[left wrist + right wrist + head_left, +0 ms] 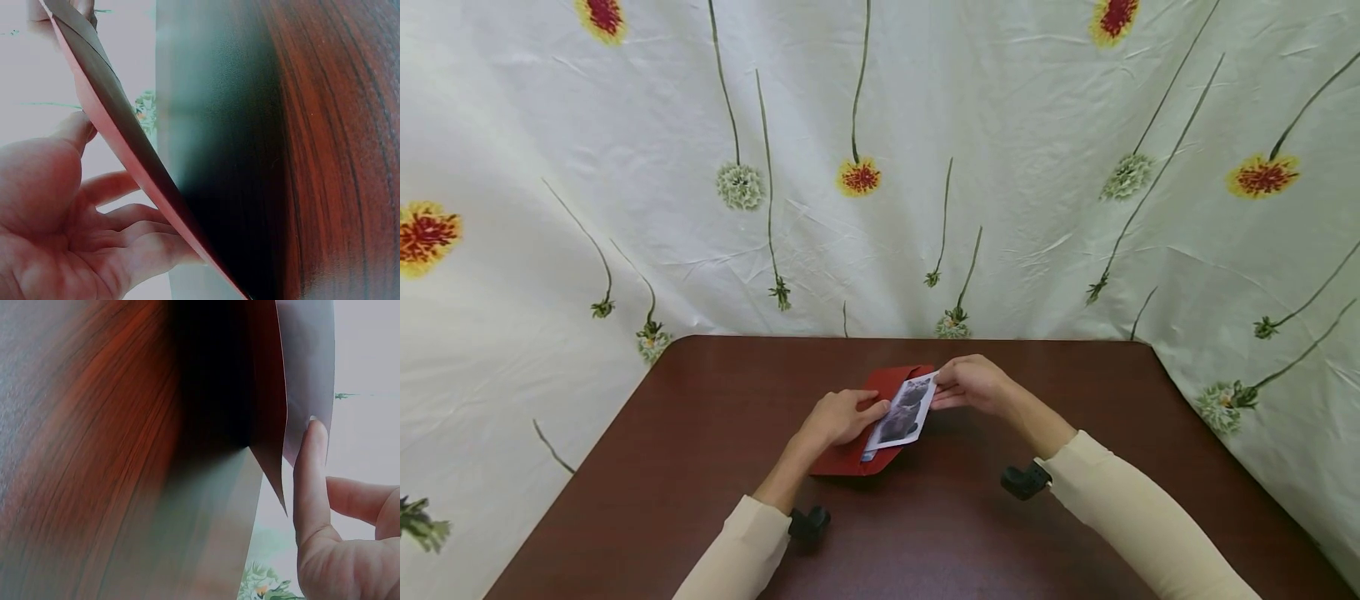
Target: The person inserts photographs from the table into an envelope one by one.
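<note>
A red envelope [842,460] lies tilted at the middle of the table. A white-bordered photo [904,412] with a dark greyish picture is partly out of it, toward the right. Below the photo's lower left corner, a bluish-white edge shows at the envelope's mouth. My left hand [838,418] rests on the envelope, fingers extended over its face and thumb at the photo's left edge. In the left wrist view its fingertips meet the red envelope [119,134], seen edge-on. At the photo's upper right edge, my right hand [973,385] pinches it between thumb and fingers.
The dark reddish-brown table [715,417] stretches around the envelope, with rounded far corners. Behind and beside it hangs a white flower-patterned cloth [895,233]. Black wrist cameras hang under both sleeved forearms, just above the tabletop.
</note>
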A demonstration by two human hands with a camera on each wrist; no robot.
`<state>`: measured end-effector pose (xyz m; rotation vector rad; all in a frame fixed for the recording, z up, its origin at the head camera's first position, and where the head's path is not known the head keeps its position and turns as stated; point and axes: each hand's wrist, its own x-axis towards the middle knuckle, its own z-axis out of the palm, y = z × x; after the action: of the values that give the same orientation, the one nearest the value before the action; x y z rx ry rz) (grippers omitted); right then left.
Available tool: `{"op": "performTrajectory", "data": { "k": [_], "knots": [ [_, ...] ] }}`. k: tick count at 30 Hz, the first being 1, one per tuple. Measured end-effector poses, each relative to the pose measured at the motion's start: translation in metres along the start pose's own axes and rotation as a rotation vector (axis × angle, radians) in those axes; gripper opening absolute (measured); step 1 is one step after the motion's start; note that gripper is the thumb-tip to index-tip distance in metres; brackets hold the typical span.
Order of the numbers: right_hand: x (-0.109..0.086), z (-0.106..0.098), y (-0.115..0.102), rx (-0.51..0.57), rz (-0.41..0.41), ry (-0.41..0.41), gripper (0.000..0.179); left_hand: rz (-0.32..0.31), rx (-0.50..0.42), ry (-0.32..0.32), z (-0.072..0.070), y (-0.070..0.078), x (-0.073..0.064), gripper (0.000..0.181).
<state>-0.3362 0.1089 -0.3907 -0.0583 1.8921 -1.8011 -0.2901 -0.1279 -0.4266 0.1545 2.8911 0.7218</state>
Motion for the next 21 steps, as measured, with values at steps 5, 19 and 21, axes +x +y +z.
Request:
{"op": "performTrajectory", "data": {
  "k": [5,19,21],
  "knots": [
    [0.002,0.006,0.000,0.018,0.000,-0.012,0.025,-0.012,0.007,-0.009,0.000,0.001,0.001,0.055],
    [0.009,0.019,0.001,0.011,0.021,-0.012,0.029,0.007,-0.009,-0.007,-0.001,-0.001,0.001,0.056],
    [0.010,0.021,0.001,0.011,0.027,-0.010,0.031,0.009,-0.009,-0.007,-0.002,-0.001,0.001,0.056]
  ]
}}
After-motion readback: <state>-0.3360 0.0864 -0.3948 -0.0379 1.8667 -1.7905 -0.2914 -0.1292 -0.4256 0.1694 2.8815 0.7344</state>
